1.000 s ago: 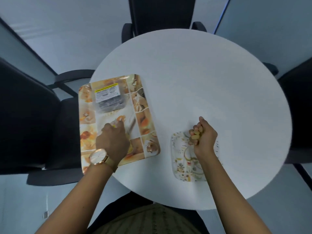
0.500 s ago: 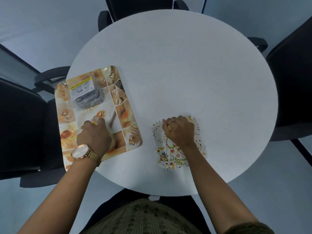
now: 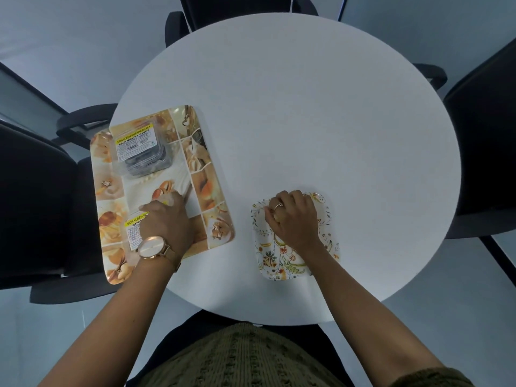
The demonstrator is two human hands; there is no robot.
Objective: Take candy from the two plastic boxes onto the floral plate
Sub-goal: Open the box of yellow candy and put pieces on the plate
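Note:
The floral plate (image 3: 269, 258) lies on the white round table (image 3: 307, 121) near its front edge. My right hand (image 3: 294, 220) rests palm down on the plate's far half, fingers curled around a bit of yellow candy that barely shows. On the patterned tray (image 3: 209, 177) at the left stand two clear plastic boxes. The far box (image 3: 142, 152) holds dark candy and its lid is on. My left hand (image 3: 167, 222) covers and grips the near box (image 3: 134, 231), which has a yellow label; its contents are hidden.
Black office chairs surround the table: one at the left (image 3: 36, 196), one at the far side (image 3: 237, 9), one at the right (image 3: 485, 141). The tray overhangs the table's left edge. A watch sits on my left wrist.
My right hand turned over from a raised fist showing yellow candy and came down onto the floral plate. My left hand stayed on the near box.

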